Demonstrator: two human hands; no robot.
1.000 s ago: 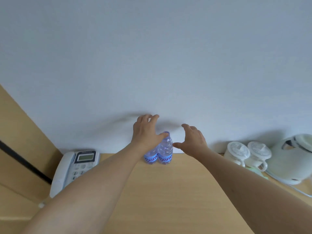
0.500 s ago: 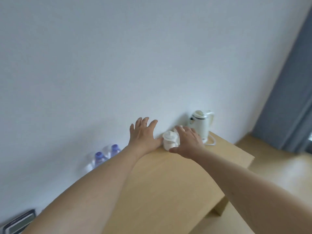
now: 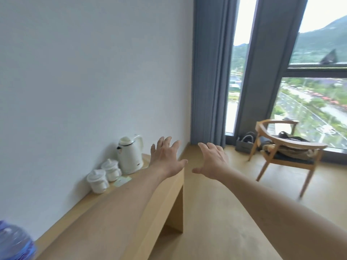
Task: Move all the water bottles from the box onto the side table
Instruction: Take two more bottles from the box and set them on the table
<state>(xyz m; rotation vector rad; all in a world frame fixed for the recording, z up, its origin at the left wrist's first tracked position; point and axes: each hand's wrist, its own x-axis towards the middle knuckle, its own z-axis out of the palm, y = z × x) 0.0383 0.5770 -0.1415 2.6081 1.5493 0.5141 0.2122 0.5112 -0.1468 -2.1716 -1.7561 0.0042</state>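
One bottle point(image 3: 16, 241) shows only as a blurred blue-and-clear shape at the bottom-left corner, standing on the wooden surface point(image 3: 105, 212) against the wall; the box is out of view. Judging by the clear plastic and blue label, a full bottle like this should be moderately heavy for its size, with thin walls that give under a squeeze and a smooth skin, so a wrap around the middle over the label seems the safest hold, upright, not by the cap. The left hand point(image 3: 166, 158) and right hand point(image 3: 213, 159) are both held out in the air, fingers point(image 3: 164, 142) spread and released, holding nothing. The left is above the surface's far end, near the kettle point(image 3: 130, 156) and two lidded cups point(image 3: 104, 175). Compared with half a second ago, the view has swung right: the window, curtain and chair point(image 3: 287, 156) have come in, two bottles have given way to one at the frame's edge, and the right hand has left the cups.
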